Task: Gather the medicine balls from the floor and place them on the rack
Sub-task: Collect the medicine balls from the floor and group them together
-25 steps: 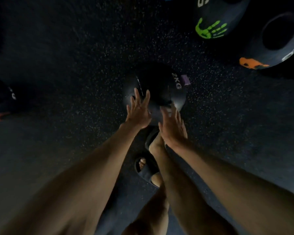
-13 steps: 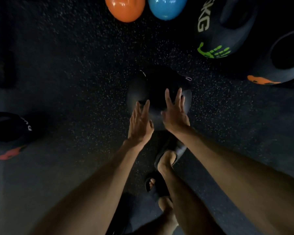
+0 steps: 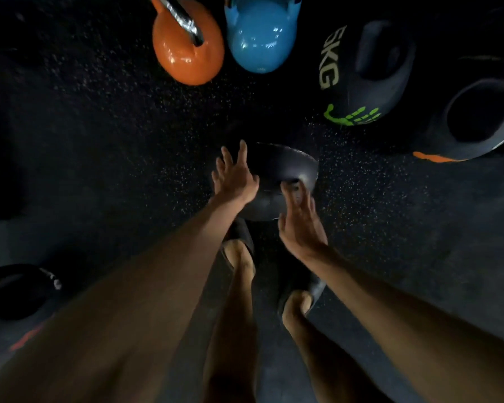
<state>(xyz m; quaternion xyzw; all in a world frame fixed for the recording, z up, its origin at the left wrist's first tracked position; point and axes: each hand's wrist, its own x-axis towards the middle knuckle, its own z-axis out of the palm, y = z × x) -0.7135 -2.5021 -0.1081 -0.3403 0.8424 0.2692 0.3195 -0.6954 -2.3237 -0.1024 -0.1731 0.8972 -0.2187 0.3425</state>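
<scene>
Between left grip (image 3: 234, 178) and right grip (image 3: 301, 228), both with fingers apart, lies the black medicine ball (image 3: 285, 167).

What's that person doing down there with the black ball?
A person is bending over a black ball on the floor. The left hand is at its left side and the right hand at its near right side, fingers spread, seemingly about to lift it. Nearby lie a 5KG ball with a green handprint and a ball with an orange mark. An orange weight and a blue weight stand further off. No rack is in view.
</scene>
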